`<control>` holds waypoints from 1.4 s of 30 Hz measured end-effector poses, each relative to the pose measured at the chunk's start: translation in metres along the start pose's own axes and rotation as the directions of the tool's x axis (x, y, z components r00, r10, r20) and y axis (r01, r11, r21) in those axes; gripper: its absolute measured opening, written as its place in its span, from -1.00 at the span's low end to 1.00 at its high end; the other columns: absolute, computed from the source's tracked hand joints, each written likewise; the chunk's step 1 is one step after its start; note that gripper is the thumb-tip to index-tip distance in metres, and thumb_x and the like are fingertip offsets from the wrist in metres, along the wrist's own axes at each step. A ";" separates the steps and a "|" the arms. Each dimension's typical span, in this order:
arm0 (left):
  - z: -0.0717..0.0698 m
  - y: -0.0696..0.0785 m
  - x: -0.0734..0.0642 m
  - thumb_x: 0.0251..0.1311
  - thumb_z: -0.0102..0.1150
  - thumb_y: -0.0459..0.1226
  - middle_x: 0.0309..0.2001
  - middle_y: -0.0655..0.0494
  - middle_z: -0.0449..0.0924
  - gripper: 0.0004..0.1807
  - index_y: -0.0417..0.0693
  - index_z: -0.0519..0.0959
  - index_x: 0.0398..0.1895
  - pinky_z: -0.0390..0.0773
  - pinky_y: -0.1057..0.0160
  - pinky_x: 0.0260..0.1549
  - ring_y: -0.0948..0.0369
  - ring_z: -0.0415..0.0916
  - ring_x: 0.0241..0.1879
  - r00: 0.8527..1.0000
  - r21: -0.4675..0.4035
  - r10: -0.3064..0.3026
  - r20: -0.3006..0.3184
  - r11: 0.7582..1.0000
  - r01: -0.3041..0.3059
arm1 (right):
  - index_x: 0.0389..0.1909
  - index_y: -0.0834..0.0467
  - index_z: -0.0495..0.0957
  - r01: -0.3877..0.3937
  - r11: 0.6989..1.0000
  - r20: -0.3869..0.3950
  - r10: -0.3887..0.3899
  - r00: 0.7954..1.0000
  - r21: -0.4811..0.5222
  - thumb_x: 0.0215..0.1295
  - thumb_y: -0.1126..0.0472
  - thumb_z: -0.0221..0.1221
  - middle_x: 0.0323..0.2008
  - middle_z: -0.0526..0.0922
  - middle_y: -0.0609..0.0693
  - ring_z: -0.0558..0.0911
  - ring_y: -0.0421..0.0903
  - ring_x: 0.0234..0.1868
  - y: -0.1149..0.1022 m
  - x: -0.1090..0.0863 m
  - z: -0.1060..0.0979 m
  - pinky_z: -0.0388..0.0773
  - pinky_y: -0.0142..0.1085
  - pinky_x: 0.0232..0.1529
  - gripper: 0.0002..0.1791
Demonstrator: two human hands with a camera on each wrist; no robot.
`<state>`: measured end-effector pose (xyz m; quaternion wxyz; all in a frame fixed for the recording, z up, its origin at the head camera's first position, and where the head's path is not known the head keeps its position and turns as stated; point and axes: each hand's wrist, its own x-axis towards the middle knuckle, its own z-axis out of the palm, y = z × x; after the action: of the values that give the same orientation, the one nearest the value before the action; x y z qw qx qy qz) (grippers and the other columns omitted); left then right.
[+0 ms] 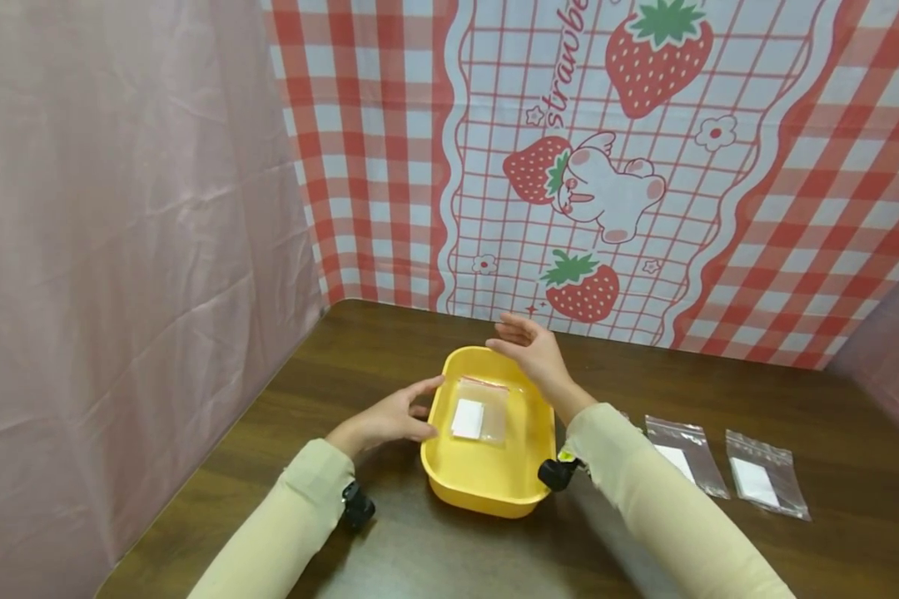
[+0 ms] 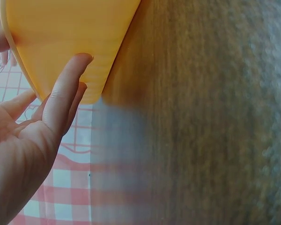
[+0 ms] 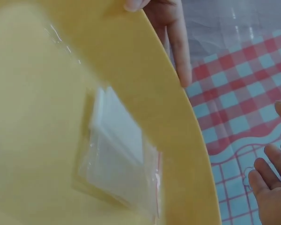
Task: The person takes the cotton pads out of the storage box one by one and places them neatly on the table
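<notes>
A yellow tray [image 1: 487,491] with rounded corners stands on the table. Inside it lies a clear zip bag [image 1: 494,416] with a red seal strip and a white card-like piece; the right wrist view suggests more than one layer there [image 3: 122,145]. My left hand [image 1: 389,418] is at the tray's left side, its fingers extended against the outer wall in the left wrist view [image 2: 33,136]. Over the tray's far right corner is my right hand [image 1: 532,349], fingers loosely bent and nothing in them.
To the right of the tray, two more clear zip bags with white pieces lie on the table [image 1: 839,466], one nearer [image 1: 685,457] and one farther right [image 1: 767,474]. A strawberry-print cloth [image 1: 389,166] hangs behind, and a pink curtain [image 1: 142,249] hangs at left.
</notes>
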<state>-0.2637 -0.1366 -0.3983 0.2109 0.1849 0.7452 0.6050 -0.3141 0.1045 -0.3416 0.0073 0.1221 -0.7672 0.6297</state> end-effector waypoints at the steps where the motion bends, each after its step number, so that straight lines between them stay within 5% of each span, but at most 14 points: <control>1: 0.000 0.000 0.000 0.00 0.19 -0.49 0.31 -0.26 0.07 -0.08 -0.14 -0.02 0.44 0.55 0.11 -0.17 -0.11 0.31 0.13 1.000 0.000 -0.001 -0.002 1.000 0.001 | 0.25 0.21 0.34 -0.002 1.000 0.003 0.002 1.000 -0.014 0.14 0.23 0.28 0.12 0.46 0.17 0.42 0.09 0.16 0.001 0.001 0.003 0.41 -0.15 0.09 -0.37; 11: 0.000 0.000 0.000 -0.02 0.20 -0.48 0.31 -0.29 0.09 -0.07 -0.11 -0.01 0.45 0.54 0.12 -0.17 -0.11 0.32 0.13 1.000 -0.015 -0.011 -0.005 1.000 0.011 | 0.25 0.24 0.32 0.005 0.972 0.129 0.026 0.991 -0.234 0.07 0.22 0.33 0.16 0.43 0.21 0.38 0.15 0.18 0.024 0.013 0.026 0.36 -0.09 0.12 -0.30; 20: -0.001 0.002 0.000 -0.05 0.21 -0.48 0.30 -0.29 0.11 -0.06 -0.10 -0.01 0.45 0.55 0.13 -0.20 -0.08 0.35 0.11 1.000 0.004 -0.018 -0.013 1.000 0.018 | 0.22 0.36 0.33 0.039 0.927 0.291 0.076 0.954 -0.373 0.05 0.19 0.34 0.17 0.41 0.26 0.35 0.16 0.20 0.035 0.010 0.028 0.23 -0.04 0.20 -0.28; 26: -0.001 -0.001 0.001 -0.05 0.19 -0.49 0.29 -0.32 0.11 -0.05 -0.12 -0.03 0.45 0.55 0.14 -0.20 -0.11 0.35 0.11 1.000 -0.013 -0.004 0.003 1.000 0.004 | 0.27 0.36 0.27 0.058 0.891 0.414 0.150 0.898 -0.449 -0.03 0.13 0.40 0.23 0.34 0.25 0.29 0.16 0.25 0.037 0.008 0.024 0.14 -0.01 0.25 -0.15; 31: 0.000 0.000 0.001 -0.04 0.20 -0.48 0.30 -0.30 0.11 -0.05 -0.12 -0.03 0.45 0.56 0.13 -0.20 -0.09 0.36 0.10 1.000 0.000 -0.008 0.002 1.000 0.008 | 0.33 0.30 0.19 0.042 0.868 0.511 0.252 0.822 -0.496 -0.07 0.14 0.42 0.32 0.22 0.19 0.14 0.13 0.34 0.037 0.005 0.023 0.00 0.01 0.30 -0.06; 36: -0.001 0.001 0.000 -0.04 0.20 -0.47 0.30 -0.29 0.12 -0.04 -0.10 -0.05 0.46 0.55 0.14 -0.18 -0.08 0.35 0.11 1.000 -0.011 -0.016 0.008 1.000 0.016 | 0.32 0.25 0.23 0.111 0.820 0.585 0.298 0.755 -0.562 -0.13 0.20 0.45 0.30 0.26 0.19 0.31 0.02 0.17 0.037 0.004 0.021 0.16 -0.10 0.23 -0.06; 42: -0.002 0.000 0.000 -0.04 0.19 -0.47 0.29 -0.31 0.12 -0.05 -0.13 -0.04 0.45 0.55 0.15 -0.18 -0.10 0.34 0.12 1.000 -0.019 -0.003 0.015 1.000 0.004 | 0.31 0.28 0.25 0.184 0.800 0.624 0.278 0.730 -0.572 -0.10 0.26 0.42 0.25 0.32 0.21 0.36 -0.03 0.01 0.037 0.005 0.019 0.28 -0.18 0.11 -0.11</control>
<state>-0.2650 -0.1378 -0.3978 0.2192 0.1860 0.7381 0.6104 -0.3237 0.0921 -0.3805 -0.2532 0.3144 -0.8758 0.2646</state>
